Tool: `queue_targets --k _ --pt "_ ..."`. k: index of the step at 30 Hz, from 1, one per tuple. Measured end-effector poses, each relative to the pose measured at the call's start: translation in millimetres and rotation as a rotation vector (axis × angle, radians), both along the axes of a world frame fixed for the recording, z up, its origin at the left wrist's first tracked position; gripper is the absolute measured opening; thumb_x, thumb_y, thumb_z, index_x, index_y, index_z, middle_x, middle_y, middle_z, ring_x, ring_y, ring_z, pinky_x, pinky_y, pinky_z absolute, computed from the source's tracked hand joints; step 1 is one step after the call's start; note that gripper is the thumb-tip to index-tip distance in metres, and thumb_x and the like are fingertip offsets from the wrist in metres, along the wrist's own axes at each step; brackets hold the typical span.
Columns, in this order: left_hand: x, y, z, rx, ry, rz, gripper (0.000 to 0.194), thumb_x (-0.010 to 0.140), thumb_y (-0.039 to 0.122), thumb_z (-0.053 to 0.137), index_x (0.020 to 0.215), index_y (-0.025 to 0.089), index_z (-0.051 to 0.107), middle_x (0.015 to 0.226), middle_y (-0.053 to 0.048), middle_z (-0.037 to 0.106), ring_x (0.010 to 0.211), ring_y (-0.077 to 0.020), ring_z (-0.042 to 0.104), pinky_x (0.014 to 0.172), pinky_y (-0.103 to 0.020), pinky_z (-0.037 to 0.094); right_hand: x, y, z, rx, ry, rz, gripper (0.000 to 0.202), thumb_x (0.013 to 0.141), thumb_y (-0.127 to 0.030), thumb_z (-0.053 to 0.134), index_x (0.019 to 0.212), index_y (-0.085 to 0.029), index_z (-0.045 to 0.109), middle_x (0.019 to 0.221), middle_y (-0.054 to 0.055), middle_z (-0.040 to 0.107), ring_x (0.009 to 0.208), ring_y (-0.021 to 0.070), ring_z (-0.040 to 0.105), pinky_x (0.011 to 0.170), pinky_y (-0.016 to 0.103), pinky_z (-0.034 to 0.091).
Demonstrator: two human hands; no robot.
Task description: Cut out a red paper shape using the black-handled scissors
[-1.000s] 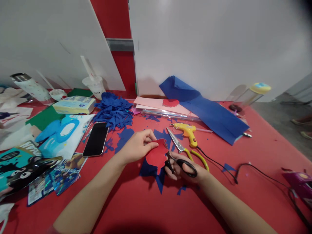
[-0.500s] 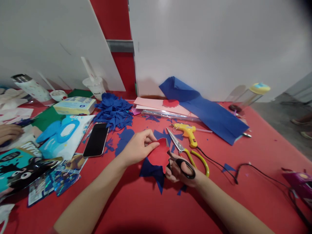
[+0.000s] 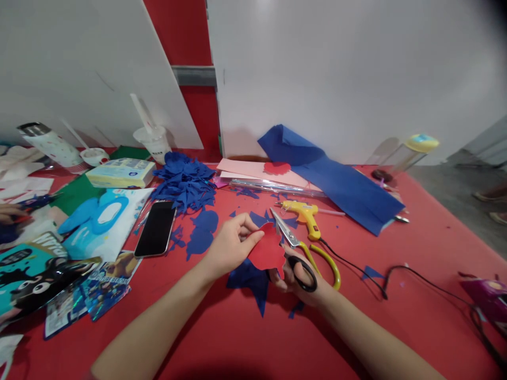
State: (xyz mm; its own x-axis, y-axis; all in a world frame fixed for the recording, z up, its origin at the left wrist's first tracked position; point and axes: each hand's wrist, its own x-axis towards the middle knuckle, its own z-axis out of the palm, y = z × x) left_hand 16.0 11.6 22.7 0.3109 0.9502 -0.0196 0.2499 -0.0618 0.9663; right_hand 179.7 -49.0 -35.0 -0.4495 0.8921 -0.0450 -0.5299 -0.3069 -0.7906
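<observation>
Between thumb and fingers, my left hand [image 3: 233,244] pinches the upper left edge of a red paper cutout [image 3: 266,252] with a wavy outline. My right hand [image 3: 291,279] grips black-handled scissors [image 3: 304,278] at the cutout's right edge; their blades are mostly hidden behind the paper. Under the hands lies a star-like blue paper scrap [image 3: 249,282]. Yellow-handled scissors [image 3: 291,236] rest just beyond my right hand, close to a yellow glue gun [image 3: 303,211]. Left of my left hand is a blue paper cutout [image 3: 201,237].
A phone [image 3: 156,229], a wipes pack [image 3: 113,216] and a heap of blue paper pieces [image 3: 184,179] lie left. Blue paper [image 3: 332,177] and pink sheets [image 3: 249,170] lie behind. The glue gun's cord [image 3: 356,263] crosses the right side. Another person's hand [image 3: 10,214] is far left.
My left hand and the red cutout have shifted slightly right, covering more of the scissor blades. The other person's hand has moved toward the left edge.
</observation>
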Motion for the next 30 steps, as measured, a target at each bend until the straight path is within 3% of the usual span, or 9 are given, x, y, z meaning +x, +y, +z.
queue_targets --k 9,15,25,30 --pt "4 -4 -1.9 -0.05 -0.081 0.015 0.019 0.072 0.024 0.059 0.064 0.018 0.043 0.049 0.007 0.049 0.042 -0.0055 0.045 0.041 -0.016 0.032 2 -3 -3.4 -0.026 -0.014 -0.002 0.047 0.063 -0.06 0.065 0.085 -0.021 0.048 0.064 -0.001 0.042 0.052 0.0106 0.036 0.044 0.021 0.021" --pt "7 -6 -2.3 -0.102 -0.114 0.024 0.022 0.069 0.026 0.062 0.063 0.018 0.043 0.047 0.008 0.048 0.039 -0.0052 0.044 0.04 -0.016 0.031 3 -5 -8.6 -0.067 0.003 0.005 0.049 0.063 -0.062 0.063 0.09 -0.022 0.052 0.067 0.0 0.044 0.055 0.0119 0.04 0.047 0.022 0.027" --pt "18 -15 -9.4 -0.172 -0.238 0.111 0.025 0.068 0.03 0.064 0.064 0.018 0.042 0.051 0.005 0.055 0.044 -0.007 0.05 0.044 -0.017 0.037 -4 -9 -6.1 0.011 -0.107 -0.131 0.053 0.067 -0.063 0.058 0.102 -0.024 0.052 0.074 0.003 0.048 0.06 0.0153 0.041 0.048 0.026 0.034" --pt "23 -18 -14.5 -0.197 -0.312 0.148 0.028 0.067 0.034 0.065 0.064 0.019 0.042 0.052 0.005 0.056 0.046 -0.0087 0.054 0.046 -0.019 0.04 -8 -12 -15.2 -0.035 -0.088 -0.204 0.041 0.071 -0.06 0.056 0.089 -0.023 0.053 0.07 0.001 0.047 0.056 0.0131 0.04 0.047 0.025 0.031"
